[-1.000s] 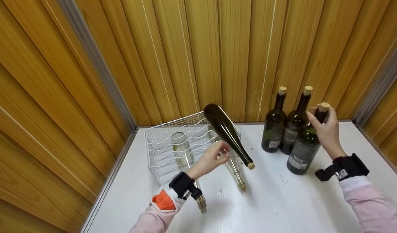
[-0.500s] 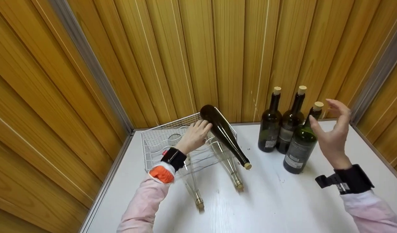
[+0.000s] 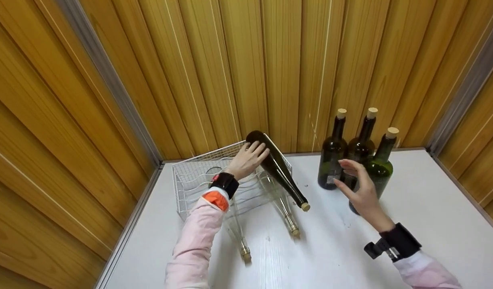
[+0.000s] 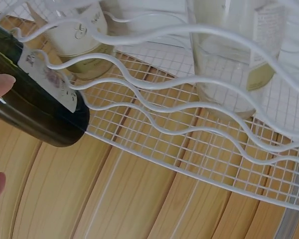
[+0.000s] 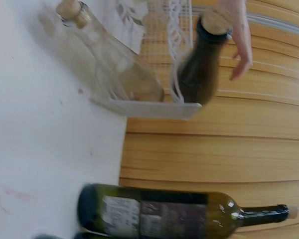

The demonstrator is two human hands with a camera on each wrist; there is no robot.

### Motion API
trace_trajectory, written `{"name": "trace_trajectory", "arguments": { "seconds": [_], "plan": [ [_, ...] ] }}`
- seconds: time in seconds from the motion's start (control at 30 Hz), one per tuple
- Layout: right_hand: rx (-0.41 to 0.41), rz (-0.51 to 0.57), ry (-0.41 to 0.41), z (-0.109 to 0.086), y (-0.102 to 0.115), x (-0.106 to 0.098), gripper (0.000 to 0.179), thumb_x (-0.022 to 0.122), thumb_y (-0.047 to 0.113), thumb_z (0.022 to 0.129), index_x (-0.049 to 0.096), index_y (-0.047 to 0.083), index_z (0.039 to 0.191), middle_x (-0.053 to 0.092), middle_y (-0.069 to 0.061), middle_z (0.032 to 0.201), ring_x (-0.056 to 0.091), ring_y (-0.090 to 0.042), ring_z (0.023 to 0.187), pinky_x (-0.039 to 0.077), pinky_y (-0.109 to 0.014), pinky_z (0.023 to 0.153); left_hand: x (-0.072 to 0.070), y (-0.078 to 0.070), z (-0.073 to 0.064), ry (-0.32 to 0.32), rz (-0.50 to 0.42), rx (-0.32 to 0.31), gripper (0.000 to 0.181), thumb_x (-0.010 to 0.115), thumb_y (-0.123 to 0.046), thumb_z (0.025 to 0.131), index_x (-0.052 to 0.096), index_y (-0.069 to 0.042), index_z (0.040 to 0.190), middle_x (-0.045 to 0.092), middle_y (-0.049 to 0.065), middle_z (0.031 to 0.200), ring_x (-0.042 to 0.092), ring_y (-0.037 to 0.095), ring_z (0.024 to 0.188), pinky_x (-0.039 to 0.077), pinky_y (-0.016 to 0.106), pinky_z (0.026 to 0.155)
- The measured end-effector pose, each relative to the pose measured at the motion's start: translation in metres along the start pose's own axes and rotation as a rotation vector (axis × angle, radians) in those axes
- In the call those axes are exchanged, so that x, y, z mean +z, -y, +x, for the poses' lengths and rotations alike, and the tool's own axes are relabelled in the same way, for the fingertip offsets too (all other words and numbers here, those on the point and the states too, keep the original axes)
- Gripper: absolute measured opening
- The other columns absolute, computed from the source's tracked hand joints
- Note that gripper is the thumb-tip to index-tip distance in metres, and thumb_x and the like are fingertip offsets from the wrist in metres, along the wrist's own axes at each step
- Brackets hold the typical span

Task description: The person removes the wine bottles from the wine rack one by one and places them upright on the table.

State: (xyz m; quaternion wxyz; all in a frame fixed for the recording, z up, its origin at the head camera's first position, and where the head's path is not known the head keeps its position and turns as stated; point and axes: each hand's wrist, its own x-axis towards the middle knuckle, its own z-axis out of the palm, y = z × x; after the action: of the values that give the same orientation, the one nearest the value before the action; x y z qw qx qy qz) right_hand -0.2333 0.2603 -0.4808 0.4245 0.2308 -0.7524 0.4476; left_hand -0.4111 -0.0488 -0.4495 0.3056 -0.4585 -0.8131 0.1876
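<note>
A dark corked wine bottle (image 3: pixel 280 172) lies slanted on top of the white wire rack (image 3: pixel 190 158), its neck toward the front right. My left hand (image 3: pixel 246 160) reaches over the rack with fingers spread straight across the bottle's base end. In the left wrist view the thumb (image 4: pixel 0 84) lies at the bottle's side, while other fingertips stand apart below it. My right hand (image 3: pixel 361 196) is in the air with fingers loosely bent and nothing in them. It overlaps the front green bottle (image 3: pixel 382 168), which stands upright beside two more corked bottles, one of them the leftmost dark bottle (image 3: pixel 332 154).
Two clear corked bottles lie in the rack's lower level: the right clear bottle (image 3: pixel 286 214) and the left clear bottle (image 3: pixel 239 241), necks sticking out in front. Wood-panelled walls (image 3: pixel 286 72) border the white table (image 3: pixel 318 249) at the back and sides.
My left hand has moved up and back onto the dark bottle's base end. The right hand has released the front green bottle and moved left and down.
</note>
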Motion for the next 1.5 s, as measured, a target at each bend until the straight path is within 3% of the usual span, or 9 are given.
{"name": "trace_trajectory", "arguments": {
  "seconds": [0.3, 0.53, 0.7, 0.83, 0.93, 1.1, 1.2, 1.5],
  "plan": [
    [0.062, 0.032, 0.036, -0.020, -0.004, 0.017, 0.066, 0.071, -0.029, 0.071, 0.051, -0.014, 0.131, 0.057, -0.031, 0.122, 0.051, 0.001, 0.121, 0.041, -0.011, 0.098, 0.017, -0.009, 0.014, 0.028, 0.004, -0.057, 0.069, 0.077, -0.023, 0.085, 0.050, -0.015, 0.148, 0.050, 0.007, 0.152, 0.045, 0.031, 0.140, 0.042, 0.051, 0.110],
    [0.085, 0.049, 0.036, -0.028, -0.005, 0.026, 0.062, 0.068, -0.032, 0.070, 0.048, -0.021, 0.128, 0.056, -0.036, 0.118, 0.052, 0.001, 0.119, 0.042, -0.012, 0.098, 0.027, -0.013, 0.019, 0.102, -0.005, -0.085, 0.079, 0.082, -0.019, 0.080, 0.047, -0.016, 0.151, 0.045, 0.004, 0.156, 0.041, 0.030, 0.143, 0.040, 0.053, 0.111],
    [0.107, 0.087, 0.051, -0.032, -0.003, 0.028, 0.065, 0.070, -0.029, 0.072, 0.048, -0.017, 0.132, 0.058, -0.030, 0.122, 0.052, 0.000, 0.122, 0.043, -0.014, 0.099, 0.030, -0.016, 0.028, 0.139, -0.024, -0.099, 0.080, 0.080, -0.014, 0.081, 0.045, -0.016, 0.152, 0.042, 0.004, 0.158, 0.039, 0.030, 0.145, 0.038, 0.055, 0.112],
    [0.116, 0.112, 0.069, -0.035, -0.002, 0.028, 0.066, 0.072, -0.026, 0.074, 0.048, -0.014, 0.134, 0.060, -0.012, 0.128, 0.052, 0.001, 0.123, 0.044, -0.016, 0.100, 0.030, -0.018, 0.033, 0.168, -0.046, -0.114, 0.077, 0.076, -0.011, 0.084, 0.044, -0.017, 0.153, 0.041, 0.002, 0.160, 0.037, 0.029, 0.146, 0.035, 0.055, 0.114],
    [0.112, 0.113, 0.066, -0.034, 0.003, 0.028, 0.065, 0.071, -0.028, 0.072, 0.047, -0.018, 0.132, 0.060, -0.014, 0.126, 0.052, 0.000, 0.122, 0.044, -0.016, 0.099, 0.031, -0.018, 0.035, 0.168, -0.099, -0.121, 0.075, 0.075, -0.009, 0.085, 0.044, -0.017, 0.153, 0.041, 0.002, 0.160, 0.037, 0.028, 0.147, 0.032, 0.055, 0.116],
    [0.099, 0.104, 0.058, -0.030, 0.015, 0.029, 0.061, 0.068, -0.032, 0.070, 0.045, -0.025, 0.125, 0.055, -0.038, 0.115, 0.053, 0.000, 0.120, 0.042, -0.012, 0.100, 0.035, -0.016, 0.035, 0.136, -0.270, -0.118, 0.073, 0.079, -0.011, 0.082, 0.050, -0.019, 0.149, 0.046, 0.004, 0.157, 0.038, 0.028, 0.146, 0.031, 0.055, 0.117],
    [0.107, 0.102, 0.064, -0.032, 0.013, 0.029, 0.062, 0.069, -0.031, 0.070, 0.045, -0.024, 0.126, 0.055, -0.039, 0.115, 0.051, 0.003, 0.120, 0.040, -0.010, 0.100, 0.037, -0.013, 0.034, 0.117, -0.339, -0.114, 0.071, 0.083, -0.014, 0.079, 0.054, -0.020, 0.144, 0.051, 0.007, 0.151, 0.041, 0.030, 0.143, 0.033, 0.054, 0.117],
    [0.156, 0.129, 0.073, -0.040, -0.003, 0.024, 0.064, 0.072, -0.025, 0.075, 0.049, -0.014, 0.134, 0.059, -0.029, 0.121, 0.053, -0.001, 0.122, 0.042, -0.014, 0.100, 0.036, -0.010, 0.028, 0.065, -0.322, -0.084, 0.077, 0.090, -0.019, 0.070, 0.057, -0.021, 0.140, 0.058, 0.008, 0.140, 0.048, 0.032, 0.135, 0.038, 0.049, 0.114]
  ]
}}
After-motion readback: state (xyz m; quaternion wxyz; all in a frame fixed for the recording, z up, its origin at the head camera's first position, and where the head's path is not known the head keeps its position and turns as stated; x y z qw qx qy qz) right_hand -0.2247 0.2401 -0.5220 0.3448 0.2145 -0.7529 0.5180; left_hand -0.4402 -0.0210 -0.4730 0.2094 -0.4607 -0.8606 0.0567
